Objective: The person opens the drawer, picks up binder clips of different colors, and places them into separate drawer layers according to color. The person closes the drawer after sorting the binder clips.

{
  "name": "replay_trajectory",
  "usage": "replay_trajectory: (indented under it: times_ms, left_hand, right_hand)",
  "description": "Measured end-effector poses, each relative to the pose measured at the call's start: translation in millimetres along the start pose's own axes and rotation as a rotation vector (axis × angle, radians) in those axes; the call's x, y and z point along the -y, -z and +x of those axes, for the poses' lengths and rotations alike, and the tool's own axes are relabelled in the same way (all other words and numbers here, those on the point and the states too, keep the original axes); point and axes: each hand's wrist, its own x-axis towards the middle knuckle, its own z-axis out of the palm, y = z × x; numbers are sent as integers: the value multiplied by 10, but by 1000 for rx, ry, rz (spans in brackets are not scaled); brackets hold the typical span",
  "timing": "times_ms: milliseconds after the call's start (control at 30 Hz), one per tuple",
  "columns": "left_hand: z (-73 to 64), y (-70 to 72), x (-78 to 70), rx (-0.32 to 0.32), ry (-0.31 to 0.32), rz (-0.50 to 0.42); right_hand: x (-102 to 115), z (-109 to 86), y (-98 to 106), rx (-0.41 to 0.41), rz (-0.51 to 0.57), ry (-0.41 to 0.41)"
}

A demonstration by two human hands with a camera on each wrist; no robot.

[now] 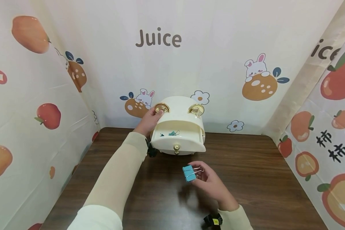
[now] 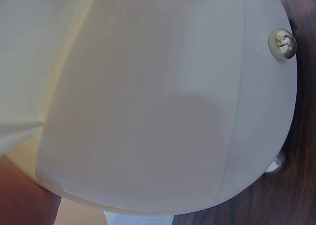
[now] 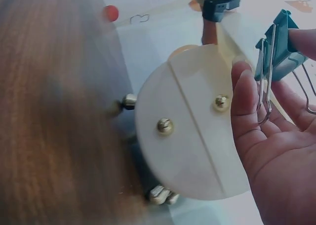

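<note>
A white rounded storage box (image 1: 176, 108) with gold-trimmed ears stands toward the back of the table, its upper drawer (image 1: 191, 147) pulled out. Small teal binder clips (image 1: 172, 133) lie inside that drawer. My left hand (image 1: 150, 121) grips the box at its left ear (image 1: 162, 108), thumb in front; its other fingers are mostly hidden. In front of the drawer, to the right, my right hand (image 1: 211, 183) pinches a larger teal binder clip (image 1: 189, 173) above the table. The right wrist view shows this clip (image 3: 284, 62) between thumb and fingers, silver wire handles on both sides.
Gold knobs (image 1: 176, 147) sit on the drawer fronts, and small metallic feet (image 2: 276, 162) support the box. Dark wood table (image 1: 241, 159) extends around it. A fruit-printed curtain (image 1: 218, 48) hangs close behind and along both sides.
</note>
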Motion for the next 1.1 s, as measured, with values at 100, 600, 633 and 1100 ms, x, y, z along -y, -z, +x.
replay_trajectory:
  times_ms: [100, 600, 633, 1100]
  left_hand:
    - [-2, -7, -11, -3, 4, 2]
    - [-7, -11, -26, -10, 9, 18]
    - [-7, -13, -26, -9, 8, 12]
    - [-18, -18, -28, -13, 1, -1]
  right_hand:
    - [84, 13, 27, -11, -5, 48]
    - [575, 150, 274, -25, -113, 166]
    - [594, 157, 287, -25, -123, 162]
    - [940, 389, 477, -33, -260, 165]
